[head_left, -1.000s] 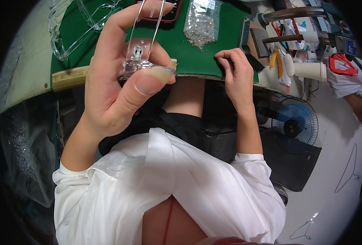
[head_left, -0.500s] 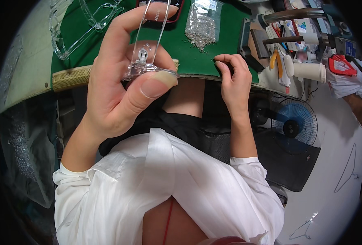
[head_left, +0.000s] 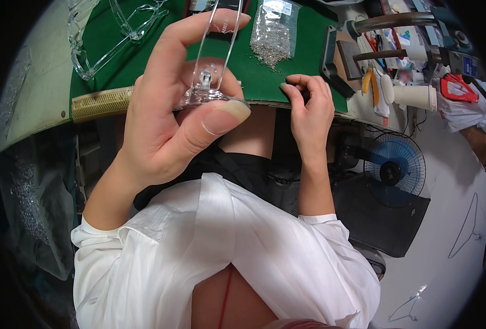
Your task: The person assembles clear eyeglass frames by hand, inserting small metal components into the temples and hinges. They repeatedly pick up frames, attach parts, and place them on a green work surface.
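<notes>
My left hand (head_left: 163,118) is closed around a clear plastic eyeglass frame (head_left: 202,96); the thumb presses its lower end, and the index finger reaches along its upper part. A small metallic hinge-like fitting shows inside the clear plastic near the thumb. Over the near edge of the green mat (head_left: 309,52), my right hand (head_left: 313,107) pinches thumb and index finger together. Whatever may lie between those fingertips is too small to make out. Beyond it, a clear bag (head_left: 276,22) spills tiny metal pieces (head_left: 271,54), possibly screws, onto the mat. More clear eyeglass frames (head_left: 87,72) lie at the upper left.
A yellowish ridged strip (head_left: 101,104) runs along the table's near edge. At the right stand a dark metal bench tool (head_left: 331,60), orange-handled pliers (head_left: 371,85) and a white cup (head_left: 416,97). A blue fan (head_left: 391,164) is lower right. A dark phone-like object lies behind my left hand.
My left hand has shifted slightly right and down with the eyeglass frame. My right hand has moved a little left, its fingertips still pinched together.
</notes>
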{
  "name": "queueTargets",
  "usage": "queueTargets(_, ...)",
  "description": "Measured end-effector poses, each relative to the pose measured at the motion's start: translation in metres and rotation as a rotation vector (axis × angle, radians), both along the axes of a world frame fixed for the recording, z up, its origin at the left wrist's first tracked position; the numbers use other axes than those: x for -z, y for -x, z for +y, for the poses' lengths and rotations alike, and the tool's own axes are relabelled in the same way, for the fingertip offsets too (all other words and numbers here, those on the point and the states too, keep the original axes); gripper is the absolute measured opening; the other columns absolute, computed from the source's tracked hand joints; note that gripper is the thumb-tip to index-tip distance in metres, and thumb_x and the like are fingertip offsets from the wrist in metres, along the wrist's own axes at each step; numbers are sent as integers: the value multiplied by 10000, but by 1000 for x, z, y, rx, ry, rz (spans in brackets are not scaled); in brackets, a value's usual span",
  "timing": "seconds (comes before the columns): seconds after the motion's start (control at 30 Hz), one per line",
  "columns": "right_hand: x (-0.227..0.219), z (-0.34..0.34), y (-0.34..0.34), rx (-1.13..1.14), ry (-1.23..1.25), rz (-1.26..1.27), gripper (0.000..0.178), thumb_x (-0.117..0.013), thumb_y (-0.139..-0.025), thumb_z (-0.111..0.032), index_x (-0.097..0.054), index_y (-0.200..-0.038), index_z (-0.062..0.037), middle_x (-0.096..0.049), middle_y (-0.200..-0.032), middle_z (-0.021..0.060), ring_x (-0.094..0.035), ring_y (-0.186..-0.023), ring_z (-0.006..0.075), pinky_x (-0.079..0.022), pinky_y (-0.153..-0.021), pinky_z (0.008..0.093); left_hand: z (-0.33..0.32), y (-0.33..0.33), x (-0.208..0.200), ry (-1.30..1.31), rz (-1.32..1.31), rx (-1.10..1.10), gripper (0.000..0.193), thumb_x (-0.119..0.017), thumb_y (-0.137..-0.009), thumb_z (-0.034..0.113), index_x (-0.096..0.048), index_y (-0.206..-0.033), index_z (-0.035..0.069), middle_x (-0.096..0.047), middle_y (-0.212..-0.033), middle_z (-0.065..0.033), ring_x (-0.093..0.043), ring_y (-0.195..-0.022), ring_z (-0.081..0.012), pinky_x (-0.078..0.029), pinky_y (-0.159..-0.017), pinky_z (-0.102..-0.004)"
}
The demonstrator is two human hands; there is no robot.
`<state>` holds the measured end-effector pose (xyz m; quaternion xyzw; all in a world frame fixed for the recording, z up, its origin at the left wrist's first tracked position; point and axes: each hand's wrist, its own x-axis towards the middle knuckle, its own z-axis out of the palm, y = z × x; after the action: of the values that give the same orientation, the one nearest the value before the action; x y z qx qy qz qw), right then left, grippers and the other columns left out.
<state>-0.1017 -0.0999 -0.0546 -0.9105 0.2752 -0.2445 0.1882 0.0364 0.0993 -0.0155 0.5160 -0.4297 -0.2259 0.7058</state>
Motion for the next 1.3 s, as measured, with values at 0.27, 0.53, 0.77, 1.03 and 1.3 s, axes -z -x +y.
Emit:
queueTargets(0.27,3,-2,-9,21,94,20,98,-708,-786,-114,-635,-783,-49,-589,-773,54,-566,-730,249,-449,-652,373,0,1,1,-16,-15,31,813,-572,-904,466,-216,-1422,-49,-334,-1430,-274,-637,-769,-167,-501,-597,-237)
queueTargets(0.53,5,-9,-10,-88,207,77,81,-660,-822,-82,-597,-789,-42,-581,-779,74,-577,-758,276,-457,-653,385,-4,3,-1,13,-38,62,787,-577,-908,428,-212,-1426,-39,-330,-1432,-263,-634,-773,-170,-497,-597,-236)
queueTargets(0.77,-35,-40,2,-383,-547,-299,135,-548,-890,-75,-545,-775,-5,-524,-756,73,-521,-713,174,-411,-647,258,-37,12,-13,-52,-131,208,678,-616,-877,218,-252,-1395,-26,-534,-1168,-172,-631,-778,-175,-496,-681,-259)
queueTargets(1.03,-99,-12,4,-708,148,-473,249,-680,-822,-266,-604,-772,-34,-577,-750,50,-507,-673,174,-400,-578,278,-75,47,-5,59,-275,110,649,-661,-866,335,-340,-1337,22,-624,-702,-125,-627,-622,-349,-475,-546,-382)
queueTargets(1.3,-97,-18,6,-702,96,-468,236,-712,-784,-252,-629,-746,-34,-585,-752,60,-494,-651,164,-370,-578,265,-71,43,-9,-81,-284,221,647,-656,-847,160,-314,-1379,24,-685,-854,-146,-690,-754,-322,-516,-662,-316)
